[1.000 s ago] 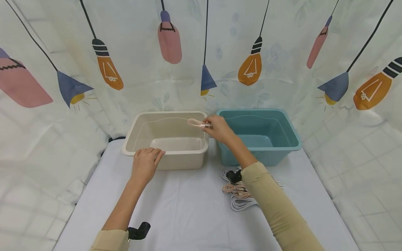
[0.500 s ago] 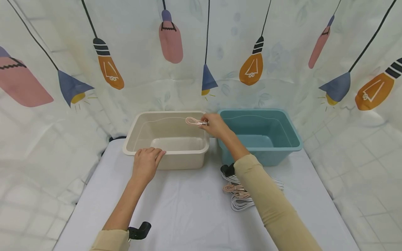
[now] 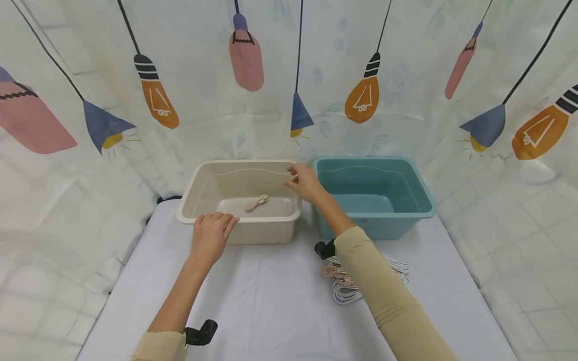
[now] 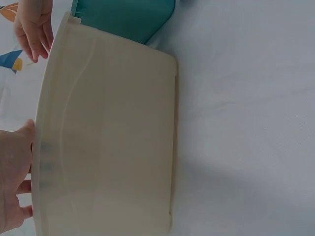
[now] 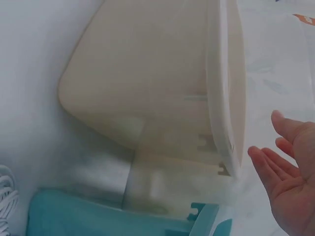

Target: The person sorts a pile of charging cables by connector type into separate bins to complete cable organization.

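Note:
A small bundle of pink cable point(image 3: 257, 202) lies on the floor of the beige bin point(image 3: 264, 229). Above that bin's right rim is my right hand point(image 3: 306, 183), fingers apart and holding nothing; the right wrist view shows the same hand point(image 5: 290, 172) beyond the rim. My left hand point(image 3: 209, 233) rests on the bin's front rim toward the left, as the hand point(image 4: 15, 177) in the left wrist view confirms. Pink coiled cable point(image 3: 331, 271) and white coiled cable point(image 3: 347, 293) lie piled on the table, partly hidden by my right sleeve.
A teal bin point(image 3: 375, 214) stands just right of the beige one. Both are on a table with a white cloth point(image 3: 271, 301). Behind them hangs a curtain point(image 3: 203, 125) printed with lamps. A black wrist mount point(image 3: 201, 333) sits on my left forearm.
The pink cable bundle has dropped from my right hand to the beige bin's floor. The right hand's fingers have parted; the left hand has stayed on the rim.

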Demonstrator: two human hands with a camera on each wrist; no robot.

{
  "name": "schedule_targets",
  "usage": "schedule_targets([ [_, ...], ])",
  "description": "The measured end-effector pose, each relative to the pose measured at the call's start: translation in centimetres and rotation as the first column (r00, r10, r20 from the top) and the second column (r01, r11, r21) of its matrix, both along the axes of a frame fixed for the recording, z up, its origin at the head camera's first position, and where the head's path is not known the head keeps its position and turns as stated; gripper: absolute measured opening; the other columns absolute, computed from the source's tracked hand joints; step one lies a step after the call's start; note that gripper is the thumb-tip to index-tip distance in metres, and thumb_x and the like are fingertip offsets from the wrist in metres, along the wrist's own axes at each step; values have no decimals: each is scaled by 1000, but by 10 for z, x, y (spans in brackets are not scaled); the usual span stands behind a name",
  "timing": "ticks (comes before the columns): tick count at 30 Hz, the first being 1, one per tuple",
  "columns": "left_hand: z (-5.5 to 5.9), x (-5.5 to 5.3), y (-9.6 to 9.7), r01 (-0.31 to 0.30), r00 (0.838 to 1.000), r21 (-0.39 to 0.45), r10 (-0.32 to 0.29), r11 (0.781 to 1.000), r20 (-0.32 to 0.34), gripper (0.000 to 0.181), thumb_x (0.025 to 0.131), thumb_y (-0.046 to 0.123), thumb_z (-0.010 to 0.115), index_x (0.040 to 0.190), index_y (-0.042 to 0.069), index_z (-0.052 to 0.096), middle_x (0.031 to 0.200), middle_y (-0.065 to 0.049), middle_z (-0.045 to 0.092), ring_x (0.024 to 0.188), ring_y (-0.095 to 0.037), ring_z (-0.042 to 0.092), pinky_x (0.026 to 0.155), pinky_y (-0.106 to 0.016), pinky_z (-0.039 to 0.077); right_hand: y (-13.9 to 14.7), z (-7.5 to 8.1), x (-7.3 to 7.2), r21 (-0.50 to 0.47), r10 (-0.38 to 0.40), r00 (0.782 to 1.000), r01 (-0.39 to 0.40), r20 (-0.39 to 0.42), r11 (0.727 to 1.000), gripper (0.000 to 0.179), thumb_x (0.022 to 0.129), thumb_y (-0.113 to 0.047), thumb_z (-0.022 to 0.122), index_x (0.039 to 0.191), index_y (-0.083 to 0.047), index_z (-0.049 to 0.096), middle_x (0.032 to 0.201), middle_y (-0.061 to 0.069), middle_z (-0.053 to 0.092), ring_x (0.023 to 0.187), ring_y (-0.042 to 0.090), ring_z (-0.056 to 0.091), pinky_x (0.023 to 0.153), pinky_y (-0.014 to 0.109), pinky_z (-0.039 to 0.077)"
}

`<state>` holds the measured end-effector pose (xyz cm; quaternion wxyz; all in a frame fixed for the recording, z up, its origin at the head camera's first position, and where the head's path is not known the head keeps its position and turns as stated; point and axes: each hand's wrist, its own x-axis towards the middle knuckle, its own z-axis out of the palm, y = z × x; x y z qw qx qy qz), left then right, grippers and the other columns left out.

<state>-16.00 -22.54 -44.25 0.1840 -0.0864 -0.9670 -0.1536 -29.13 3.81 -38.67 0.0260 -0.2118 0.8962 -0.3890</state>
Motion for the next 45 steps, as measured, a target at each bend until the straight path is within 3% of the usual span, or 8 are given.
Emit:
schedule_targets([
  [14,1,-1,0,-3,1000,2,3,1000,4,29,106,25,65,110,-2,76,108,-21,76,111,-49,67,107,-71,42,26,-6,17,-42,-11,998,8,-67,999,42,102,-13,72,137,6,61,137,28,64,117,40,69,98,46,60],
  [26,2,0,1,-4,1000,-10,4,1000,12,30,106,25,65,112,-2,76,110,-22,75,113,-49,67,108,-71,42,42,-10,32,-64,-13,998,8,-68,998,46,102,-14,73,140,7,60,138,27,64,119,41,68,100,47,59],
  [45,0,-1,0,-11,1000,-12,11,1000,13,32,107,26,64,113,-3,76,112,-22,76,114,-49,67,109,-72,41,68,-19,66,-8,28,995,-28,-92,1000,47,102,-15,73,141,5,60,134,25,66,117,40,68,98,47,59],
])
